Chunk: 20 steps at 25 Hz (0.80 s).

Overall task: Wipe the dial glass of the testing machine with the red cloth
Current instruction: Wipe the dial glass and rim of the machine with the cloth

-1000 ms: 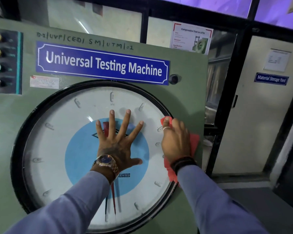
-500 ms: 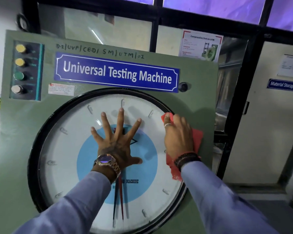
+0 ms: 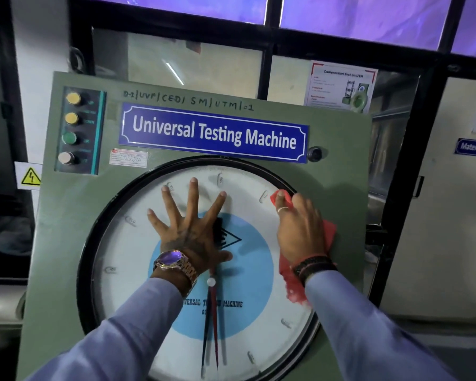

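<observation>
Dial glass [image 3: 138, 243] fills the near face of the green testing machine [image 3: 338, 149], ringed by a black bezel [image 3: 88, 232], and both your hands are on it. Your left hand [image 3: 188, 232] lies flat on the middle of the glass with fingers spread wide, gripping nothing, probably to steady you while the other hand works. Your right hand [image 3: 300, 232] presses the red cloth [image 3: 291, 287] against the upper right edge of the glass, fingers together over the fabric, forefinger pinning one corner just inside the bezel. Loose cloth hangs below your wrist and pokes out to the right. How much of the cloth sits under your palm I cannot tell. Most of the glass looks yet to be wiped.
</observation>
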Motion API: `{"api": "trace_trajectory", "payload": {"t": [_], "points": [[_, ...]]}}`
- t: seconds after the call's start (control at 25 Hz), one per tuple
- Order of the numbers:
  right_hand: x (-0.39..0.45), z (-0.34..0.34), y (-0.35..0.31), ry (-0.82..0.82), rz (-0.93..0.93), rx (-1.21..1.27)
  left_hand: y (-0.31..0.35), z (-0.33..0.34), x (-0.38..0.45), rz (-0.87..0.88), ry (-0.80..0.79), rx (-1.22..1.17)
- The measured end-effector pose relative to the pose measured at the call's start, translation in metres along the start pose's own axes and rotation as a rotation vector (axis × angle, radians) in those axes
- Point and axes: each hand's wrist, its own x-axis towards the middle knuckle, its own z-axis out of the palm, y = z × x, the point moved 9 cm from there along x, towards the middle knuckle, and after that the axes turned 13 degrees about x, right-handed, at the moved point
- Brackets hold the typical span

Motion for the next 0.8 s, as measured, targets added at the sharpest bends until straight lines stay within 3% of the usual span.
{"api": "trace_trajectory", "payload": {"t": [0.2,0.4,0.6,0.8], "points": [[0.041,0.004,-0.059,0.065,-0.044,0.030,-0.007,0.000,0.003,0.009,-0.014,0.001],[0.020,-0.002,-0.032,0.000,-0.007,0.010,-0.031,0.007,-0.004,0.002,-0.015,-0.026],[0.053,0.005,-0.115,0.070,-0.166,0.021,-0.036,0.010,-0.006,0.024,-0.025,-0.022],[0.043,-0.002,-0.081,0.007,-0.159,-0.036,-0.048,0.016,-0.007,0.071,-0.054,0.007]]}}
